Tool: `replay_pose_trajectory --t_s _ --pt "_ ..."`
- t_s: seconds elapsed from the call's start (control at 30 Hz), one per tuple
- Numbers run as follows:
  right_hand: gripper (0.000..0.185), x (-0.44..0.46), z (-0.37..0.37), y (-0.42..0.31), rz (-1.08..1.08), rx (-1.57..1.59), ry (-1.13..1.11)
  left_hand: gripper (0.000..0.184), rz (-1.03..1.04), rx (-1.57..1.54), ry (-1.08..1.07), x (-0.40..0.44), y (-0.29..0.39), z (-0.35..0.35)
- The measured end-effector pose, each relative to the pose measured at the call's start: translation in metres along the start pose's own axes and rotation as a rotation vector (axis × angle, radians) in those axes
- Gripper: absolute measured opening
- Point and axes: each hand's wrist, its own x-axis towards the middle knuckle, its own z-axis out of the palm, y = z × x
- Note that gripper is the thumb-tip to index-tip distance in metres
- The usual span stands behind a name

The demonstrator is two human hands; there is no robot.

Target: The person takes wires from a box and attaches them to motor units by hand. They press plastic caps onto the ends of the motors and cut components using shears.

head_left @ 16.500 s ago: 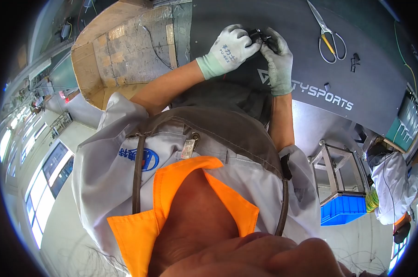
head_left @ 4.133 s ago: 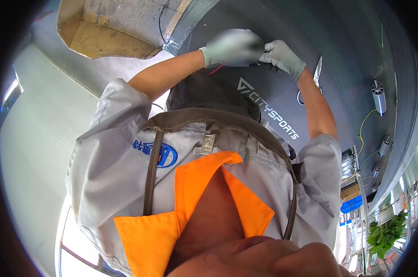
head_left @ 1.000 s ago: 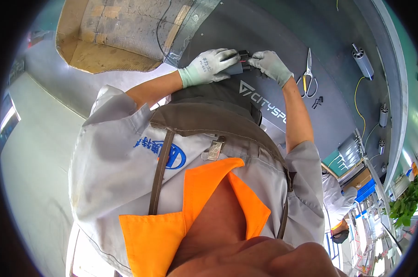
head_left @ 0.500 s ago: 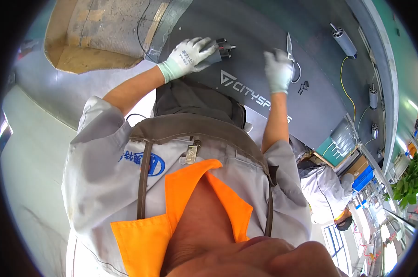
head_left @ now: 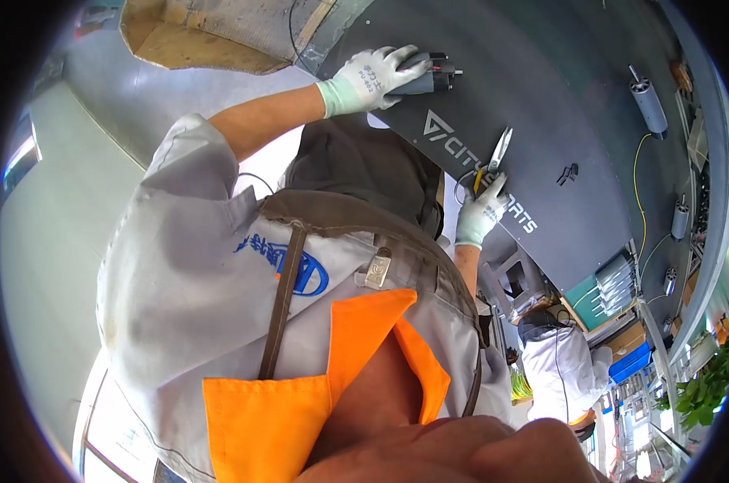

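My left hand (head_left: pixel 376 78), in a white glove with a green cuff, is wrapped round a dark grey cylindrical motor (head_left: pixel 438 79). Its end with a thin shaft points right, and a bit of red shows on it. In my gloved right hand (head_left: pixel 483 212), near the front edge of the dark mat, is a pair of scissors (head_left: pixel 501 150). The blades point up and away, slightly apart, while the fingers cover most of the handles. A small yellow piece shows by the fingertips. Small black parts (head_left: pixel 568 174) lie on the mat to the right.
The dark lettered mat (head_left: pixel 541 105) covers the bench. More motors, one a large cylinder (head_left: pixel 648 103) with a yellow wire, stand along the far right side. Several shafted parts lie on a green tray (head_left: pixel 587 299). A cardboard box (head_left: pixel 195 52) is upper left. Another person (head_left: pixel 561 366) works lower right.
My right hand has taken the scissors from the mat and drawn them toward the front edge. My left hand stays on the motor. The view has shifted.
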Motion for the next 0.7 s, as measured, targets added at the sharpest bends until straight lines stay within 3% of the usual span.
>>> replay_pose_trajectory --t_s 0.07,0.23,0.33,0.4,0.43,0.6,0.67,0.7 --pt "0.09 0.004 -0.019 -0.015 0.035 0.017 -0.084 0.087 0.017 -0.012 0.063 -0.001 -0.001 0.002" --pt "0.075 -0.004 0.003 0.014 -0.168 -0.039 -0.092 0.089 -0.008 0.008 0.028 0.0 0.001 0.001" --pt "0.068 0.003 0.004 0.021 -0.15 -0.097 -0.053 0.09 -0.007 -0.017 0.02 0.001 0.001 0.002" --pt "0.059 0.009 -0.022 0.0 0.118 0.547 -0.102 0.09 -0.017 -0.006 0.016 0.002 -0.001 -0.001" --pt "0.055 0.008 -0.028 0.0 0.257 1.356 -0.198 0.091 -0.017 -0.002 0.002 0.001 0.002 -0.001" --pt "0.061 0.067 -0.057 -0.077 0.227 1.426 -0.312 0.091 -0.029 -0.018 0.0 0.001 0.0 -0.003" --pt "0.061 0.09 -0.048 -0.082 -0.028 1.281 -0.52 0.092 -0.027 -0.034 0.016 0.001 0.005 0.0" --pt "0.054 0.097 -0.053 -0.083 0.022 1.205 -0.475 0.092 -0.028 -0.022 0.002 0.002 0.006 -0.002"
